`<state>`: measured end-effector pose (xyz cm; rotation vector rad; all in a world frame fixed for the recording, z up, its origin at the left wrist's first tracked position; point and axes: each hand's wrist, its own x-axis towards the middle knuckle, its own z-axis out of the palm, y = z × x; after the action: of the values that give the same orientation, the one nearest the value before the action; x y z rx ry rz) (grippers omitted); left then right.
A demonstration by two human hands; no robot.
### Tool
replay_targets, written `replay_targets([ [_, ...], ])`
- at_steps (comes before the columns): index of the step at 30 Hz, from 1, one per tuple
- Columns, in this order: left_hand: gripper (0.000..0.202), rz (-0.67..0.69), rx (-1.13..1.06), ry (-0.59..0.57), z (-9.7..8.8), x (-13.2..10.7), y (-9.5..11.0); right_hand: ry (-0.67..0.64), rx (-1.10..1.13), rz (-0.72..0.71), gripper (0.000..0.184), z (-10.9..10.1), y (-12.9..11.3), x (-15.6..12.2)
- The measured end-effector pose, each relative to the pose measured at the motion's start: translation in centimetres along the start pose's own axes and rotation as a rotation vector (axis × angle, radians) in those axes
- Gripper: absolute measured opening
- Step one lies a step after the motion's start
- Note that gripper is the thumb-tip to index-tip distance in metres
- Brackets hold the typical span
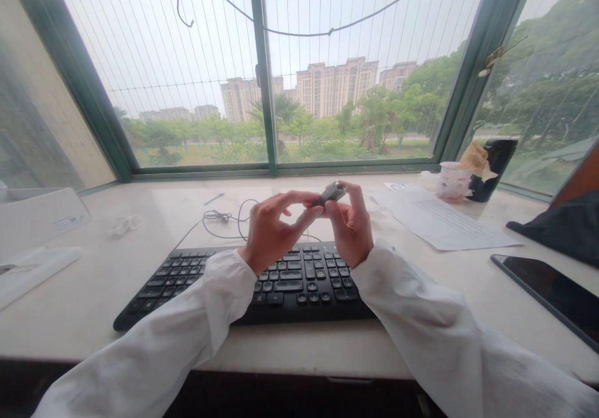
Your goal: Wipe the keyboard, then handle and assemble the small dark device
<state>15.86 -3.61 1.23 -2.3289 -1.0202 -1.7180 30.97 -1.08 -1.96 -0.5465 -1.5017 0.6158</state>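
A small dark grey device [331, 194], perhaps a USB stick, is held up in the air above a black computer keyboard [281, 284]. My right hand [350, 231] pinches it between thumb and fingers. My left hand [274, 234] reaches across, its fingertips on the device's left end. Part of the device is hidden by my fingers. Both hands hover over the keyboard's far right side without touching it. A thin black cable [224, 218] lies coiled on the white desk [93, 299] behind the keyboard.
Sheets of paper [444, 218], a black phone [552, 293], a plastic cup [453, 181] and a black bottle [491, 168] stand right. White boxes [32, 224] sit left. A window [262, 75] lines the desk's far edge; the near edge drops off below.
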Motion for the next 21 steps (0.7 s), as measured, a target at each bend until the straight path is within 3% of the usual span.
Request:
replay_targets([
  [6,0.019,-0.073,-0.019,-0.001,0.2,0.0,-0.4,-0.108,0.191,0.138,0.046,0.1,-0.4,0.5],
  [14,0.028,-0.315,-0.348,-0.073,0.9,0.2,-1.5,-0.159,0.326,0.381,0.039,0.5,-0.5,0.7],
  [21,0.03,-0.356,-0.398,-0.108,0.7,0.4,-1.4,-0.152,0.329,0.4,0.039,0.6,-0.7,0.7],
])
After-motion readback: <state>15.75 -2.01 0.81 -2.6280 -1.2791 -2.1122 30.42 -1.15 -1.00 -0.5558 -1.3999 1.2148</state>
